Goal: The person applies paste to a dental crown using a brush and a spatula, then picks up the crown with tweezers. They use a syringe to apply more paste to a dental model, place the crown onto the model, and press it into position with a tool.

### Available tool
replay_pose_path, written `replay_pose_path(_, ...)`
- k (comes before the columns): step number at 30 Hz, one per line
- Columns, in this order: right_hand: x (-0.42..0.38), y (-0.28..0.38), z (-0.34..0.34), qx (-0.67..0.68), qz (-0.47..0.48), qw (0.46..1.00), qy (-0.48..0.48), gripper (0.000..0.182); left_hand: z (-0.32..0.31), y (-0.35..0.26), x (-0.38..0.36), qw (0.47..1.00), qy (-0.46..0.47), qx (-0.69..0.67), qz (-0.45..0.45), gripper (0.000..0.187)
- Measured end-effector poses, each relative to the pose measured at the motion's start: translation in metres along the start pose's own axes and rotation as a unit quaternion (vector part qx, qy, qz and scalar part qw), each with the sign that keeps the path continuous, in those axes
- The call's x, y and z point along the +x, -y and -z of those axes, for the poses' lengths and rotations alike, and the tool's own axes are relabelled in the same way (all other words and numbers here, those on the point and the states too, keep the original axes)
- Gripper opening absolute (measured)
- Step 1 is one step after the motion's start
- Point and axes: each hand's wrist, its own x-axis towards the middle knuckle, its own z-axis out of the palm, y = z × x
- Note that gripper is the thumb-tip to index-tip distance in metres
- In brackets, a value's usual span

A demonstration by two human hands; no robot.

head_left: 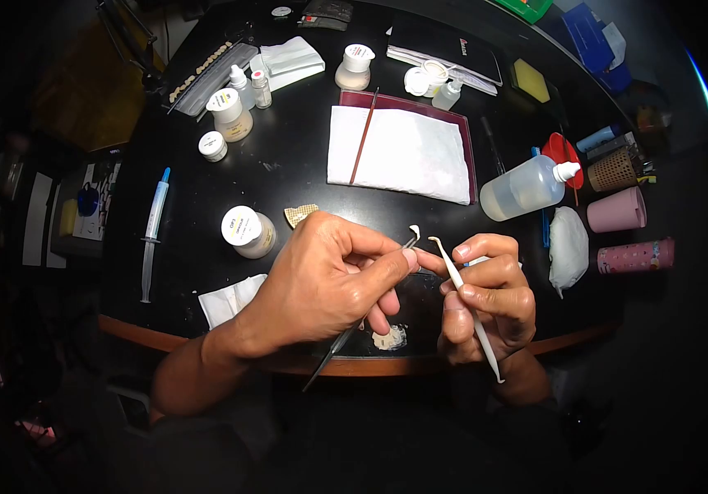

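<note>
L hand [321,280], ctr of frame, pinches dark tweezers [333,350] btwn thumb & fingers; the tips grip a small white piece [415,231] just right of ctr. R hand [489,296], right of ctr, has fingers pressed round a white double-ended tool [479,333], hooked upper end near the piece, slight gap btwn. Upper ctr: white cloth [420,156] on dark red tray [354,99], w/ thin brush [364,140] laid across. White-lidded jar [243,226] just left of L hand; squeeze bottle [522,193] mid-right, nozzle pointing right; syringe [153,222] mid-left on black tabletop [304,181].
</note>
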Motion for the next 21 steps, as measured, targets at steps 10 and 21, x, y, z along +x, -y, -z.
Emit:
replay_pose_path(10, -0.004, -0.006, -0.006, 0.029, -0.01, 1.0, 0.0, 0.026, 0.005, 0.005, 0.006, 0.998, -0.002, -0.048, 0.038, 0.03)
replay_pose_path(21, -0.006, -0.008, -0.009, 0.055, -0.033, 0.998, -0.008, 0.023, -0.003, 0.026, 0.006, 0.972, -0.101, 0.14, -0.16, 0.016)
